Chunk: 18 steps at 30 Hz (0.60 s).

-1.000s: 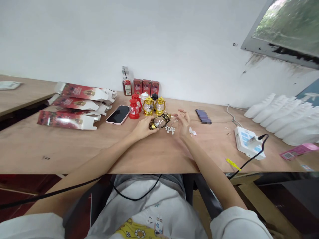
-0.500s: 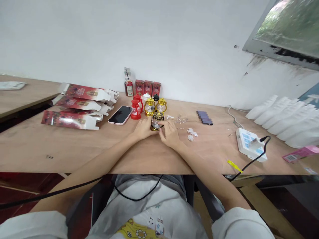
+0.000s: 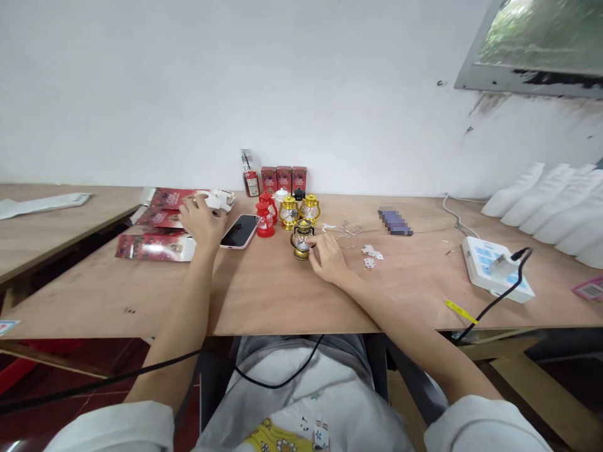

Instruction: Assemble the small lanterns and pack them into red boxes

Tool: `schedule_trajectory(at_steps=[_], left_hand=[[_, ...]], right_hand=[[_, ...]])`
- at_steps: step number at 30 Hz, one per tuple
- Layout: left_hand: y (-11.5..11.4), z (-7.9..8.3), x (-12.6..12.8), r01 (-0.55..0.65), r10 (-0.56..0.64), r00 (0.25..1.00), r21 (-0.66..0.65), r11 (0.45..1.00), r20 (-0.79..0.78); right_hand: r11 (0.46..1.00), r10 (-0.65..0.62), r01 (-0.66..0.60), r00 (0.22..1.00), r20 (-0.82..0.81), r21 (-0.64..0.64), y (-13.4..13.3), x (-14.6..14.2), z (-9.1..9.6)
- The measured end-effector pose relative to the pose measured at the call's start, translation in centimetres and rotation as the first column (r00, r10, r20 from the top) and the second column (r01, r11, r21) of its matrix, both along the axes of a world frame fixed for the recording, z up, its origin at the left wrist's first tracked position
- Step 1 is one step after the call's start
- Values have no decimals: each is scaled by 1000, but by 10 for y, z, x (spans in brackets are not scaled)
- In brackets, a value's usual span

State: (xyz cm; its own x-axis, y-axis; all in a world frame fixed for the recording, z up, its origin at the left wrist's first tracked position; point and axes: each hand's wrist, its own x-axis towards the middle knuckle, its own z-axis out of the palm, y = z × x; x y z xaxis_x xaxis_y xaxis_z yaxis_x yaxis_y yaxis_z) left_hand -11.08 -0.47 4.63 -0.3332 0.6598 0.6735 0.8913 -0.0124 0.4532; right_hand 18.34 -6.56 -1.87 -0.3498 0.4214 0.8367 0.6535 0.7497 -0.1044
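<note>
A small bronze-coloured lantern (image 3: 302,242) stands upright near the middle of the table. My right hand (image 3: 328,257) is at its right side, thumb and fingers pinched against it. On the left, my left hand (image 3: 202,223) is over the open ends of flattened red and white cardboard boxes (image 3: 157,247), its fingers bent and apart. Whether those fingers touch a box is unclear. Behind the bronze lantern stand two gold lanterns (image 3: 288,213), two red lanterns (image 3: 265,221), a white lantern (image 3: 281,195) and a black one (image 3: 299,194).
A pink-cased phone (image 3: 240,231) lies between the boxes and the lanterns. Against the wall stand a drink bottle (image 3: 251,181) and three red boxes (image 3: 284,179). Small white pieces (image 3: 372,252), thin metal bits (image 3: 349,230), a blurred dark device (image 3: 396,222) and a power strip (image 3: 494,270) lie rightward.
My left hand has let go of the bronze lantern and moved left to the red boxes. My right hand has stayed at the lantern. The view has shifted slightly.
</note>
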Motion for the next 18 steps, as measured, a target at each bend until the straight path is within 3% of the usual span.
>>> schedule_trajectory(at_steps=[3,7,11,18], left_hand=[[0,-9,-6,-168,169,986,78,983,-1],[4,-13,-16,-233,224,971,109,966,83],[6,-10,-27,-263,237,942,87,961,236],[5,-4,-37,-172,123,968,221,960,219]], right_hand=[[1000,8,-8,1000,22,-7,0,-1,0],[999,33,-32,998,46,-32,1,-1,0],[998,55,-52,996,64,-47,2,-1,-1],[996,79,-76,994,77,-43,2,0,-2]])
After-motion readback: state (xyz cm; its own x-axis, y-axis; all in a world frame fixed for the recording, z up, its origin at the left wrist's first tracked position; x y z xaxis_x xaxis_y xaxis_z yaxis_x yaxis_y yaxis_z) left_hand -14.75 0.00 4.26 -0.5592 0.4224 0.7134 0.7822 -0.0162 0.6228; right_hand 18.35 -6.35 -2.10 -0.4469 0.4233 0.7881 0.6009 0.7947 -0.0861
